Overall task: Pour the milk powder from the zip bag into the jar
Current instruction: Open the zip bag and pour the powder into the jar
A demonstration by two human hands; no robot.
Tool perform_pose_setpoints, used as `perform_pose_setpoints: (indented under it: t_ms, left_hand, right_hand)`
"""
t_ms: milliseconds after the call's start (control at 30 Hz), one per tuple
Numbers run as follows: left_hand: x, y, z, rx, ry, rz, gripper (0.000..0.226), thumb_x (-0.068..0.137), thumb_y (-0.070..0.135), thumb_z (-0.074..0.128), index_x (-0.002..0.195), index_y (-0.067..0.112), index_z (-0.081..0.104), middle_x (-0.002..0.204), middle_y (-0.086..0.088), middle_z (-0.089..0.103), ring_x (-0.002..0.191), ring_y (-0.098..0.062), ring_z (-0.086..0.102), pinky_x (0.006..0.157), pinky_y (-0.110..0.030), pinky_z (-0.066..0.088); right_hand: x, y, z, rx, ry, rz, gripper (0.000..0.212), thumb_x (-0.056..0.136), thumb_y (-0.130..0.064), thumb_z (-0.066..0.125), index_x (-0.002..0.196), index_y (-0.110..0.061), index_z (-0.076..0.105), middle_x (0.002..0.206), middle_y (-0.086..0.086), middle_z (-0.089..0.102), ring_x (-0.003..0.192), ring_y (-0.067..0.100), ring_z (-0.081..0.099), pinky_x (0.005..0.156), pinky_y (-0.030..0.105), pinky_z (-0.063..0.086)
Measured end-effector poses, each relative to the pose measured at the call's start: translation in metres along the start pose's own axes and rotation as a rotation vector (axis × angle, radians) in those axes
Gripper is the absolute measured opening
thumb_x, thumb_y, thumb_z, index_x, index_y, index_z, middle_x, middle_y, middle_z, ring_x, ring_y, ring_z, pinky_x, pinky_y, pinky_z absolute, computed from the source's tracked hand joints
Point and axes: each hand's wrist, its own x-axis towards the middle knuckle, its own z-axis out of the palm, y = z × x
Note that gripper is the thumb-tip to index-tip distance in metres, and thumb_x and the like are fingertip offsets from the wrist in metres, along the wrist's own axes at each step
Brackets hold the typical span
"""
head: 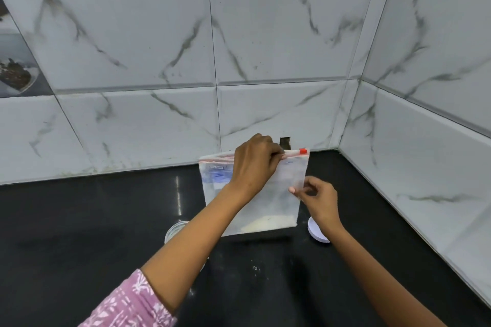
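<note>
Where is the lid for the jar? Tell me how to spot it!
Look at the black counter where it runs along the tiled wall on the right. Just below the right hand, which pinches the zip bag, lies a flat round white lid. It is the only white disc there; the jar on the left is clear glass.

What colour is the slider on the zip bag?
Red. The slider sits at the right end of the zip bag top, clear in the head view.
</note>
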Motion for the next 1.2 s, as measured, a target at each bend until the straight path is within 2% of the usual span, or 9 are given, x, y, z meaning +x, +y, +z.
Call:
perform_pose_setpoints:
  t_ms: [67,167,333,433,600,700,900,1067,1200]
  left_hand:
    - [0.006,-0.001,-0.001,-0.062,0.025,-0.053,0.014,0.088,0.023,0.065,0.089,0.017,0.077,0.077,-0.003,0.069,0.079,-0.019,0.057,0.059,-0.026,0.029]
    - [0.01,-0.006,-0.006,-0.178,0.065,-0.156,0.011,0.087,0.027,0.068,0.087,0.021,0.078,0.076,0.004,0.069,0.071,-0.009,0.051,0.054,-0.022,0.028]
    - [-0.003,-0.029,-0.014,-0.403,0.135,-0.372,0.008,0.083,0.021,0.072,0.086,0.017,0.079,0.077,0.0,0.074,0.065,-0.009,0.055,0.061,-0.025,0.042]
    - [-0.019,-0.053,-0.019,-0.468,0.233,-0.525,0.007,0.082,0.02,0.073,0.086,0.017,0.078,0.077,-0.001,0.074,0.062,-0.008,0.055,0.063,-0.027,0.045]
    - [-0.052,-0.09,-0.026,-0.505,0.237,-0.675,0.001,0.079,0.018,0.076,0.08,0.017,0.075,0.066,0.004,0.068,0.058,-0.005,0.057,0.061,-0.022,0.047]
    - [-0.067,-0.103,-0.024,-0.488,0.221,-0.712,0.003,0.079,0.015,0.077,0.08,0.015,0.074,0.068,0.0,0.068,0.061,-0.009,0.059,0.063,-0.02,0.048]
    - [-0.078,-0.116,-0.021,-0.501,0.235,-0.723,0.008,0.081,0.011,0.075,0.079,0.019,0.072,0.069,-0.006,0.068,0.069,-0.024,0.066,0.07,-0.034,0.056]
    - [-0.086,-0.125,-0.019,-0.533,0.253,-0.715,0.021,0.081,0.01,0.074,0.071,0.028,0.068,0.061,-0.001,0.064,0.061,-0.017,0.063,0.064,-0.025,0.052]
    - [-0.089,-0.13,-0.018,-0.542,0.251,-0.725,0.015,0.083,0.011,0.073,0.074,0.022,0.069,0.07,-0.011,0.068,0.061,-0.016,0.063,0.066,-0.026,0.054]
  right_hand:
    - [-0.007,0.021,-0.001,-0.027,0.003,0.07,0.009,0.077,-0.017,0.077,0.075,-0.016,0.069,0.066,-0.004,0.067,0.062,0.012,0.063,0.058,0.029,0.053]
    - [-0.01,0.043,-0.009,-0.056,0.052,0.134,0.012,0.077,-0.02,0.077,0.08,-0.011,0.071,0.074,0.002,0.071,0.07,0.02,0.065,0.063,0.031,0.05]
    - [-0.001,0.045,-0.018,0.09,0.097,0.232,0.007,0.079,-0.02,0.076,0.078,-0.015,0.071,0.076,0.007,0.068,0.073,0.021,0.06,0.069,0.036,0.051]
    - [0.01,0.031,-0.019,0.174,0.171,0.188,0.008,0.078,-0.017,0.077,0.083,-0.019,0.07,0.083,0.009,0.07,0.079,0.021,0.064,0.067,0.031,0.056]
    - [0.019,0.014,-0.015,0.23,0.181,0.102,0.031,0.069,-0.011,0.083,0.096,-0.019,0.069,0.09,-0.003,0.07,0.082,0.002,0.066,0.074,0.015,0.055]
    - [0.019,0.017,-0.009,0.287,0.098,0.168,0.037,0.069,-0.006,0.082,0.103,-0.013,0.067,0.095,0.002,0.071,0.088,0.006,0.069,0.078,0.019,0.056]
    - [0.022,0.023,-0.002,0.383,-0.016,0.25,0.03,0.075,-0.009,0.077,0.104,-0.011,0.069,0.098,0.004,0.075,0.095,0.011,0.07,0.077,0.014,0.055]
    - [0.026,0.028,0.005,0.352,0.012,0.305,0.017,0.078,-0.014,0.075,0.095,-0.013,0.074,0.094,0.002,0.076,0.094,0.014,0.071,0.086,0.027,0.053]
    - [0.03,0.028,0.011,0.323,-0.019,0.316,0.008,0.078,-0.018,0.075,0.086,-0.018,0.073,0.086,0.0,0.076,0.084,0.01,0.072,0.078,0.021,0.058]
